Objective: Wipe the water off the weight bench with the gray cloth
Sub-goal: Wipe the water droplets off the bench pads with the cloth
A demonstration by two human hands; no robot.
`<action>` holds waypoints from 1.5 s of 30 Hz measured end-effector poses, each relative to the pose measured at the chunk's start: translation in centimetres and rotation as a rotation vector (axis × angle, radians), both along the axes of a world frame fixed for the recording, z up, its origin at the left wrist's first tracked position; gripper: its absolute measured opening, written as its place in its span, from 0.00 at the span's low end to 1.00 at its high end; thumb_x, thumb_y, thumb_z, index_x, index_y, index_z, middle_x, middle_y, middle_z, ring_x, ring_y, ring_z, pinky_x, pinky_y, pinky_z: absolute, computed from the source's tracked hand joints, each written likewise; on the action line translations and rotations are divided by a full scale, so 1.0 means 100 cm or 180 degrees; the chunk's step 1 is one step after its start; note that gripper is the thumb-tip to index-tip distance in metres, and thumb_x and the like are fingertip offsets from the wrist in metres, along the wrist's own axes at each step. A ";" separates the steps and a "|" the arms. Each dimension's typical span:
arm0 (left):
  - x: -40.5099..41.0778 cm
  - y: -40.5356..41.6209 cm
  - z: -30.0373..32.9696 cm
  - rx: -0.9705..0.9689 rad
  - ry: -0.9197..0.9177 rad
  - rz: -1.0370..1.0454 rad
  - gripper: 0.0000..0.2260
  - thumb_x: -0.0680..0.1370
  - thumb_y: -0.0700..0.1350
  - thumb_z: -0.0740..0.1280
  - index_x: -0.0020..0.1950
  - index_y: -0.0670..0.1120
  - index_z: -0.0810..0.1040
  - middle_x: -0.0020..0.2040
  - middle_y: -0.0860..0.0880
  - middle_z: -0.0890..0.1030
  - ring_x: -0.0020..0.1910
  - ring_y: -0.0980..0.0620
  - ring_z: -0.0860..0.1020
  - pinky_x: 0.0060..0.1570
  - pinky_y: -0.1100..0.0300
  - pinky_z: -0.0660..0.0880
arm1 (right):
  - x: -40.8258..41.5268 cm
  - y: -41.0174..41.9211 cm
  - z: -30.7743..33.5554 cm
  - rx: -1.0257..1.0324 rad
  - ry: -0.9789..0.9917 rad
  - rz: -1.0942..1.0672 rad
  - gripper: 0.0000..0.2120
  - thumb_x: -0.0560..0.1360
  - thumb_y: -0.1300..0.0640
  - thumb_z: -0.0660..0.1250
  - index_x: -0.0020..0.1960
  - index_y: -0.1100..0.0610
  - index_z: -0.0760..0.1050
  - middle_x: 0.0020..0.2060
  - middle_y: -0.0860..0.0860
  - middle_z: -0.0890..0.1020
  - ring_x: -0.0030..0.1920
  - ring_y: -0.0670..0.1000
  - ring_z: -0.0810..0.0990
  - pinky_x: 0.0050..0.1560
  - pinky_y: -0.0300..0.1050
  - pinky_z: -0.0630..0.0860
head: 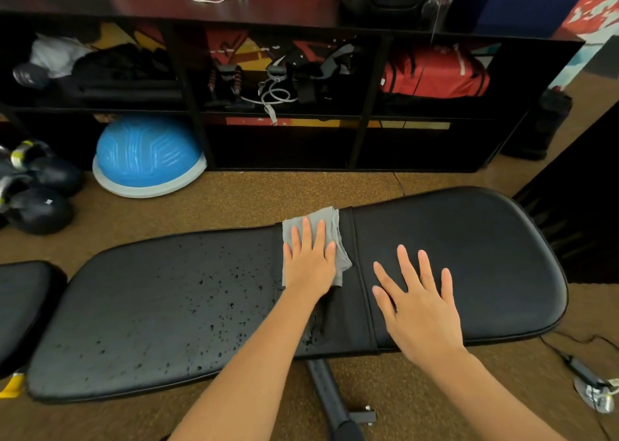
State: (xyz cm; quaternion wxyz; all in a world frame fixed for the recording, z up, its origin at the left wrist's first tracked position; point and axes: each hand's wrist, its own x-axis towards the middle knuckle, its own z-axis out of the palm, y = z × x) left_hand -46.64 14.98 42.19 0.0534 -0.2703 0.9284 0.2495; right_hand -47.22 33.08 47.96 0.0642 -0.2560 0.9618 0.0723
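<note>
Nearest the camera, two bare forearms reach out over the worktop (469, 239), a long black padded bench lying across the view. The right hand (420, 301) lies flat on the dry right-hand pad, fingers (407, 266) spread and holding nothing; it looks to be steadying the body, and it would do well to keep its weight there while the other hand works. The left hand (310, 261) presses palm-down on the cloth (330, 236), a gray rag bunched over the far half of the worktop just left of the cross seam, its fingers slightly fanned and flat on the fabric, not pinching it. Left of the cloth the pad is speckled with water (214, 293), thickest toward the near edge and thinning toward the far left end; the right pad shows no drops. So the wiping seems barely begun. A good stroke would drag the cloth leftward under even palm pressure, in overlapping passes from far edge to near, keeping the rag spread rather than wadded so that it soaks instead of smearing, and turning it once damp. Drops by the near edge under the left forearm could be missed or pushed onto the floor. Beyond the worktop lie carpet, a blue dome (147, 154) and a dark shelf (361, 139) of gear.
</note>
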 end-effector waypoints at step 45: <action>0.152 -0.045 -0.030 0.0675 -0.0075 0.1416 0.23 0.82 0.52 0.40 0.77 0.52 0.44 0.78 0.51 0.42 0.76 0.47 0.39 0.73 0.45 0.42 | 0.035 -0.092 -0.015 -0.0522 0.0226 0.2215 0.24 0.65 0.59 0.77 0.61 0.59 0.78 0.67 0.59 0.72 0.67 0.60 0.71 0.62 0.56 0.71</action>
